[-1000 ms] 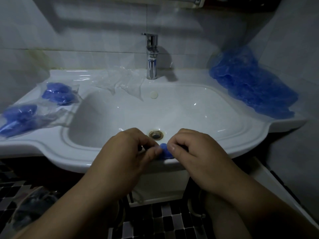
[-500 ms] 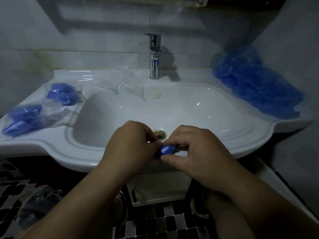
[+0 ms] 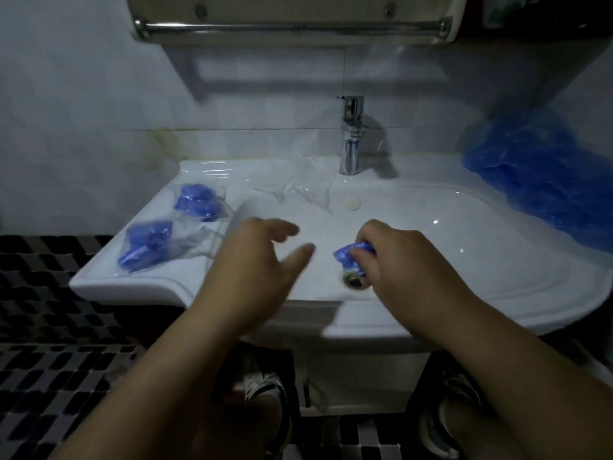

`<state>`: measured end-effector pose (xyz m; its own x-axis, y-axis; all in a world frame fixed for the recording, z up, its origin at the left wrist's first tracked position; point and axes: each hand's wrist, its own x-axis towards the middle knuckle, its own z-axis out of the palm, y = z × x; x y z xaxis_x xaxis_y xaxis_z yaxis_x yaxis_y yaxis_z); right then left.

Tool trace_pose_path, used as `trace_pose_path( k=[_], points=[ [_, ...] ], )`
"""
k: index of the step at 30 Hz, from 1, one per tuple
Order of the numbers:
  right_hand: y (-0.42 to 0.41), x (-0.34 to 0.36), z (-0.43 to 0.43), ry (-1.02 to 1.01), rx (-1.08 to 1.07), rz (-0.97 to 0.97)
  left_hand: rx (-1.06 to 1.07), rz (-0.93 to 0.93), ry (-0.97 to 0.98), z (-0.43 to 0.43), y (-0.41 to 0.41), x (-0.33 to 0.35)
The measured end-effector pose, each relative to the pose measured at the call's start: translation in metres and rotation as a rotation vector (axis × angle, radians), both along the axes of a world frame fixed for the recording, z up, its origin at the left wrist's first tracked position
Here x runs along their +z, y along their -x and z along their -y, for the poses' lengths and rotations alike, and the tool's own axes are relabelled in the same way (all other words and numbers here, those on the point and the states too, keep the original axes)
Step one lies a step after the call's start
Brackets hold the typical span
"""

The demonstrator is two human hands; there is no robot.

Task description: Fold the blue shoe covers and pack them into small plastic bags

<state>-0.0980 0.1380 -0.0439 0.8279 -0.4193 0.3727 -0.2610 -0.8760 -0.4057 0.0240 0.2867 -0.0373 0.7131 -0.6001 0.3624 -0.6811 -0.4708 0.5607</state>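
My right hand grips a small folded blue shoe cover just above the sink drain. My left hand hovers over the left side of the basin with fingers spread and relaxed, holding nothing; it is motion-blurred. Two clear plastic bags with blue shoe covers inside lie on the sink's left ledge, one nearer and one farther back. Empty clear plastic bags lie left of the tap. A heap of loose blue shoe covers sits at the sink's right end.
The white sink spans the view, with a chrome tap at the back. A towel rail under a cabinet hangs above. Below are a tiled floor and my feet in sandals.
My left hand has let go of the folded cover and moved left, opening its fingers. My right hand keeps the cover alone. The camera has tilted up and shifted left.
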Motion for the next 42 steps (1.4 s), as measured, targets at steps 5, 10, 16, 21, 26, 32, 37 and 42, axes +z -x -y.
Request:
trace_pose_path(
  k=[5,10,16,21,26,32,37,42],
  points=[
    [-0.03,0.0,-0.009,-0.19,-0.012,0.131,0.431,0.243,0.077,-0.042,-0.07,0.015],
    [-0.036,-0.006,-0.016,-0.32,0.015,0.134,0.393,0.027,-0.369,-0.063,-0.113,0.018],
    [-0.022,-0.004,-0.012,-0.445,0.074,0.211,0.292,0.14,-0.184,-0.049,-0.1,0.011],
    [-0.006,0.025,0.002,-0.367,0.121,0.374,-0.126,-0.014,0.067,-0.007,-0.048,0.033],
    [0.019,0.067,0.022,-0.161,0.149,0.429,-0.39,-0.178,0.043,0.025,-0.02,0.035],
    [0.024,0.051,0.027,0.131,0.108,0.166,-0.575,-0.3,0.156,0.038,0.004,0.017],
    [0.024,0.039,0.021,-0.138,0.161,0.279,-0.674,-0.337,0.123,0.04,0.009,0.01],
    [0.029,0.039,0.015,-0.288,0.147,0.292,-0.735,-0.456,0.238,0.034,0.01,0.008]
  ],
)
